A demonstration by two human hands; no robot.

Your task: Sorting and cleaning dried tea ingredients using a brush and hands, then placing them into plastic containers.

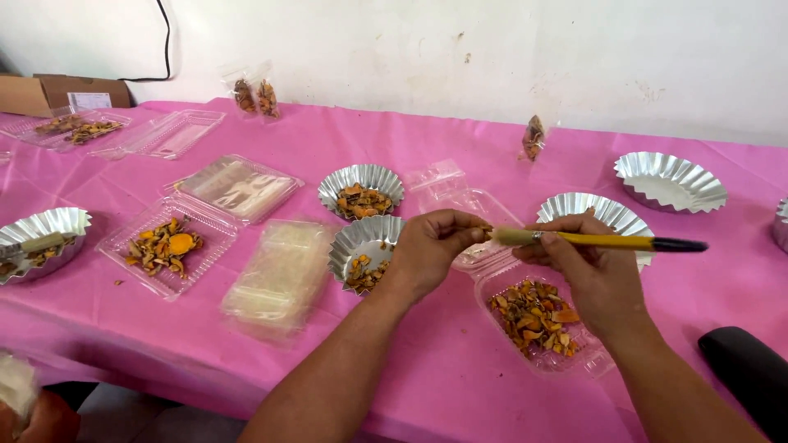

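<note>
We see a small brown piece (486, 232) pinched at the tips of our left hand (431, 250), thumb and forefinger closed tight on it, with the bristles of a brush (603, 240) touching it from the right. Our right hand (587, 267) grips the yellow handle of that brush, fingers curled snugly round it near the metal collar, the black end sticking out to the right. Both hands hover just above an open clear box (538, 320) filled with orange and brown dried slices. Just left of our left hand stands a tilted fluted foil cup (361, 250) with a few slices in it; behind it sits another cup (361, 190) holding more. A stack of clear bags (279, 275) lies further left on the pink tablecloth (460, 369), near a second clear box (168, 244) of slices
</note>
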